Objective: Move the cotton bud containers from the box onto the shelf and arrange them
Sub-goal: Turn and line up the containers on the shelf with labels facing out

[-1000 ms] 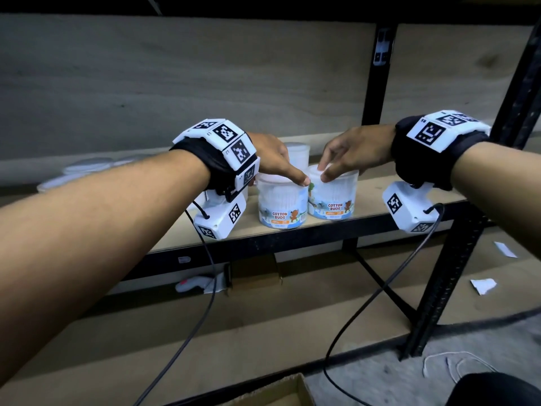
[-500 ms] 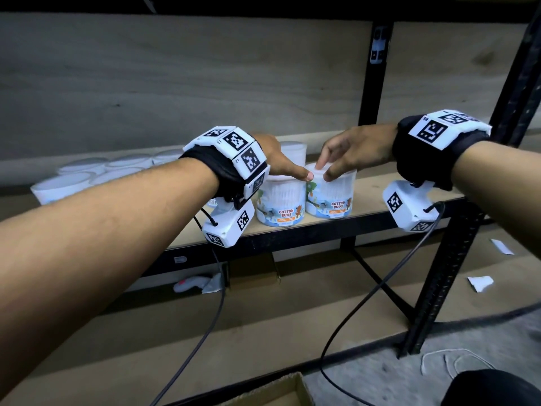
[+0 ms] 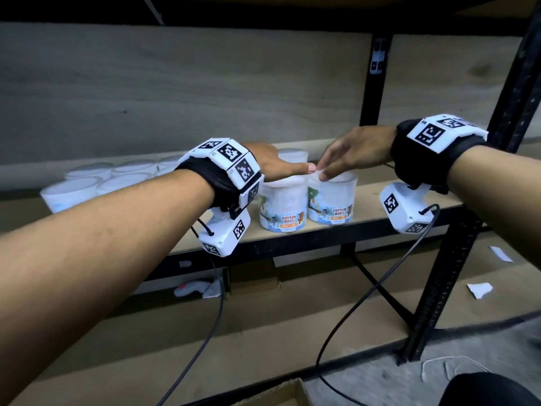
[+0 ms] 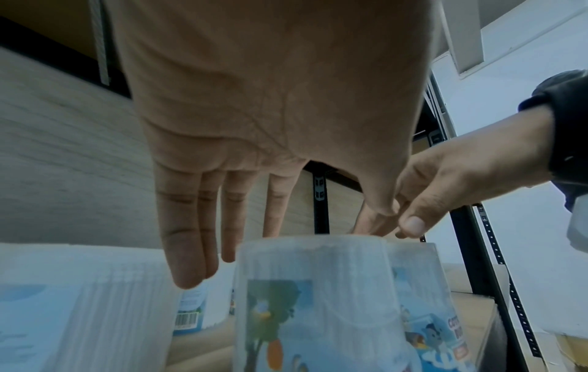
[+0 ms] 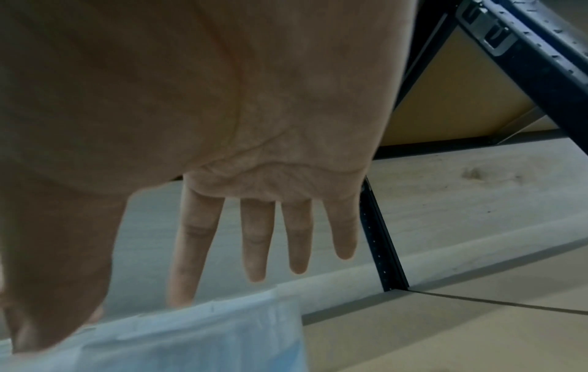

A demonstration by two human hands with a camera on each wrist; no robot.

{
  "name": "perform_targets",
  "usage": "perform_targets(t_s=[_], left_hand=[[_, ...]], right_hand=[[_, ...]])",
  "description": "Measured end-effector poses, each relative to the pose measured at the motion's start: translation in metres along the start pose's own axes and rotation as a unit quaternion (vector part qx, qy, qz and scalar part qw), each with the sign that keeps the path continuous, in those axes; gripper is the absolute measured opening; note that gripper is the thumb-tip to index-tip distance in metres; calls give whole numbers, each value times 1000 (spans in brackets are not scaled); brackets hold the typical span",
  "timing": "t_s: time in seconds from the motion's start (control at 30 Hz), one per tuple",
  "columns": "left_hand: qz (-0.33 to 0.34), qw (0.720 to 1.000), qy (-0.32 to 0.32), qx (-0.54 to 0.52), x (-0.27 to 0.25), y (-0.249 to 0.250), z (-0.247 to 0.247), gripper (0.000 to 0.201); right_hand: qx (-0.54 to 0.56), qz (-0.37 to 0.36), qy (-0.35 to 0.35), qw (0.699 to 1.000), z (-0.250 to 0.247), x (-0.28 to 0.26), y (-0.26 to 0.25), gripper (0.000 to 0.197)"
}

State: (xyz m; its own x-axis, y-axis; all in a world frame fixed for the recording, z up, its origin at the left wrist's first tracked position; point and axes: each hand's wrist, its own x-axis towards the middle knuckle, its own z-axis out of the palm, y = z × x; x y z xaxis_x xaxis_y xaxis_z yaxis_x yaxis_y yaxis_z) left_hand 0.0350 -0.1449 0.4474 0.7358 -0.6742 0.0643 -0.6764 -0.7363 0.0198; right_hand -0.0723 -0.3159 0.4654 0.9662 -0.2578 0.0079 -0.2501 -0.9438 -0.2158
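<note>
Two clear tubs labelled "cotton buds" stand side by side at the shelf's front edge: the left container (image 3: 282, 210) (image 4: 318, 302) and the right container (image 3: 332, 200) (image 5: 191, 334). My left hand (image 3: 281, 165) (image 4: 229, 226) hovers flat over the left container's lid, fingers straight and pointing down behind it. My right hand (image 3: 345, 156) (image 5: 254, 239) reaches in from the right, its fingers straight, with index finger and thumb tips touching the right container's lid. Neither hand grips anything. The two hands nearly meet above the tubs.
Several more white-lidded containers (image 3: 87, 183) stand in rows at the shelf's left, and one (image 3: 292, 155) stands behind the pair. Black uprights (image 3: 370, 92) (image 3: 456, 259) frame the shelf (image 3: 380, 209). A cardboard box corner (image 3: 278, 397) shows below; wrist cables hang down.
Both hands have loosened from the two container tops and their fingers have straightened. The two containers stand where they were.
</note>
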Motion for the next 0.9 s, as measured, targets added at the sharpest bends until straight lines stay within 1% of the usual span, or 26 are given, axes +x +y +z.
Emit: perform_targets(t_s=[0.07,0.13,0.2,0.33,0.43,0.5,0.6,0.7,0.8,0.9], left_hand=[[-5,1000,16,-2,-1,-5,-3,92],[-9,1000,26,7,-3,-16,-9,89],[-15,999,39,27,-7,-35,-14,85],[-22,998,48,46,-12,-76,-21,65],[-24,998,43,34,-11,-106,-21,57],[-22,999,35,29,-11,-122,-17,56],[-17,1000,10,20,-10,-141,-15,61],[-11,1000,-16,12,-7,-155,-15,64],[-17,999,-15,26,-1,-166,-10,65],[-30,999,-23,36,6,-174,-4,67]], right_hand=[[-8,6,21,1000,-3,2,-2,38],[-6,12,45,999,-5,4,-11,37],[-17,10,53,998,-8,9,-27,35],[-14,10,26,1000,-12,26,-57,39],[12,6,-8,1000,-13,40,-79,41],[24,-7,-30,999,-12,49,-95,42],[24,-16,-53,998,-10,63,-118,46],[19,-20,-72,997,-5,78,-143,53],[20,-28,-82,996,4,89,-161,60],[24,-43,-81,995,15,98,-173,61]])
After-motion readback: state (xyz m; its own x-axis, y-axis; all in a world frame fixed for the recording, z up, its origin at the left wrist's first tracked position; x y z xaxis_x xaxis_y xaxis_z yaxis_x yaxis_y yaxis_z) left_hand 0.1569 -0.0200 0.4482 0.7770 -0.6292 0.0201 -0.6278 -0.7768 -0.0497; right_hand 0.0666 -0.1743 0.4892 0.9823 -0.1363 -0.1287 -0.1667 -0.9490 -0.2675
